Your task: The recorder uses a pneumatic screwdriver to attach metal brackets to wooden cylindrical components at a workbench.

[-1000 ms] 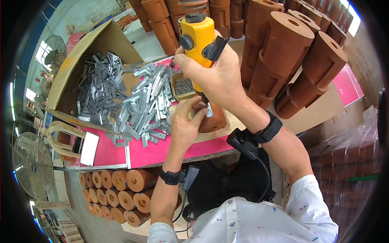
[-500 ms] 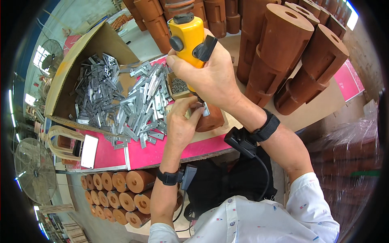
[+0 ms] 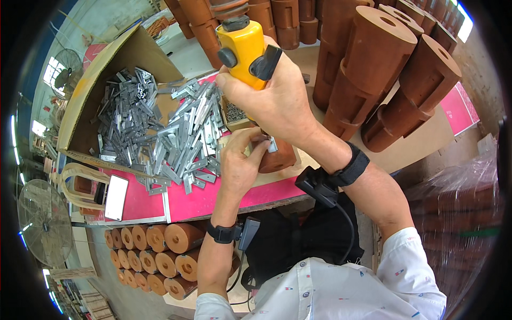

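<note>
My right hand (image 3: 285, 101) is wrapped round a yellow power screwdriver (image 3: 250, 48), held upright with its lower end pointing down at the workpiece. Beneath it, a brown wooden cylinder (image 3: 280, 159) rests at the table's front, partly covered by my hands. A small silver metal strip (image 3: 273, 145) lies against that cylinder. My left hand (image 3: 239, 162) has thumb and forefinger pinched beside the strip, next to the screwdriver's tip. What is between those fingertips is too small to make out. A little box of screws (image 3: 233, 113) stands just behind my left hand.
Many loose metal strips (image 3: 186, 144) spill from a tipped cardboard box (image 3: 80, 117) on the left. A phone (image 3: 116, 197) leans on a wooden stand (image 3: 69, 184). Tall brown cylinders (image 3: 381, 48) stand at right; more cylinders (image 3: 181, 238) are stacked below the table.
The screwdriver's upper end has tilted slightly to the left along with my right hand. My left hand stays almost where it was, beside the metal strip.
</note>
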Action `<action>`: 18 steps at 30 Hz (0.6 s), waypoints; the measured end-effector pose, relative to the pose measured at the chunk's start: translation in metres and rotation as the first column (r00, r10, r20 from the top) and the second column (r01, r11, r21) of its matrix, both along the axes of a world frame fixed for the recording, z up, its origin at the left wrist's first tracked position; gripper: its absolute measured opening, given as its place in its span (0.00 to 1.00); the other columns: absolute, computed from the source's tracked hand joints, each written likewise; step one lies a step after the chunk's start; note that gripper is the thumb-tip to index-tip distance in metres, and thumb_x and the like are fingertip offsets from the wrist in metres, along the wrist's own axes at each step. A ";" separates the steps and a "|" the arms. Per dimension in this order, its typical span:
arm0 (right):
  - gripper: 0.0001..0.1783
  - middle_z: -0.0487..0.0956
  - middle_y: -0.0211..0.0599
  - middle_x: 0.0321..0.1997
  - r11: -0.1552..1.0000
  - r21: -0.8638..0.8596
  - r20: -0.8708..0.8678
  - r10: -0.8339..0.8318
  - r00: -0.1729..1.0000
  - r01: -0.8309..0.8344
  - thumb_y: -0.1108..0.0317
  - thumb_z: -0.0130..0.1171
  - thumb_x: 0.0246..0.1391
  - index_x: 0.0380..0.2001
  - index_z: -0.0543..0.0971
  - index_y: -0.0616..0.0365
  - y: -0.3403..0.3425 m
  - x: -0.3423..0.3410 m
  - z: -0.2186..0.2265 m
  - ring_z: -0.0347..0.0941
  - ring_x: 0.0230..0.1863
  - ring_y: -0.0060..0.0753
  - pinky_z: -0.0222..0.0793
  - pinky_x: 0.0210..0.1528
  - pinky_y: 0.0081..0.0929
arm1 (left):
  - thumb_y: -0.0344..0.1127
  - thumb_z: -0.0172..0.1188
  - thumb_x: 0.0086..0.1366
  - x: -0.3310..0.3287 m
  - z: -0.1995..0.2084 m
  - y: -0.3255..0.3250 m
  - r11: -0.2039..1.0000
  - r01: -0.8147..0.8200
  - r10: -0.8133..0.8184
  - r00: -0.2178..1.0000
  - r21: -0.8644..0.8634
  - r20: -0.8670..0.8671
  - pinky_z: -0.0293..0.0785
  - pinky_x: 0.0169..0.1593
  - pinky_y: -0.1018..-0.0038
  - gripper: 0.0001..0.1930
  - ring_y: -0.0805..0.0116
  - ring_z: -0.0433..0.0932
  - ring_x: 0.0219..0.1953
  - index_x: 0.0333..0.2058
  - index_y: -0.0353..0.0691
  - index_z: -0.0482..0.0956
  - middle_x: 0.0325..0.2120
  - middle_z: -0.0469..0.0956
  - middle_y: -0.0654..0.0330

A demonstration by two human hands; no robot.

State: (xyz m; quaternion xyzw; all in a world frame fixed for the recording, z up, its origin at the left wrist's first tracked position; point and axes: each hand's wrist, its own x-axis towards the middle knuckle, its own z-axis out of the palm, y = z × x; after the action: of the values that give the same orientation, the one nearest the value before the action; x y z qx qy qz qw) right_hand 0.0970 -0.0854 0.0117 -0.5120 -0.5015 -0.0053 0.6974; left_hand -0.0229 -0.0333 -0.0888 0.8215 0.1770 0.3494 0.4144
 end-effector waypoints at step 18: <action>0.26 0.79 0.44 0.31 1.000 0.025 0.043 -0.011 0.999 0.010 0.68 0.64 0.45 0.48 0.70 0.66 -0.002 -0.002 -0.003 0.79 0.32 0.38 0.74 0.38 0.31 | 0.26 0.67 0.52 -0.005 0.001 0.000 0.999 0.001 -0.004 0.997 -0.048 -0.081 0.73 0.49 0.69 0.17 0.60 0.79 0.42 0.43 0.35 0.80 0.37 0.81 0.55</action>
State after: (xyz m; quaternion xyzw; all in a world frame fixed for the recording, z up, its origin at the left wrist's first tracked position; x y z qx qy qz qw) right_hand 0.0953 -0.0873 0.0091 -0.5059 -0.5137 -0.0262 0.6924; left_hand -0.0278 -0.0329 -0.0878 0.8250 0.2008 0.3112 0.4268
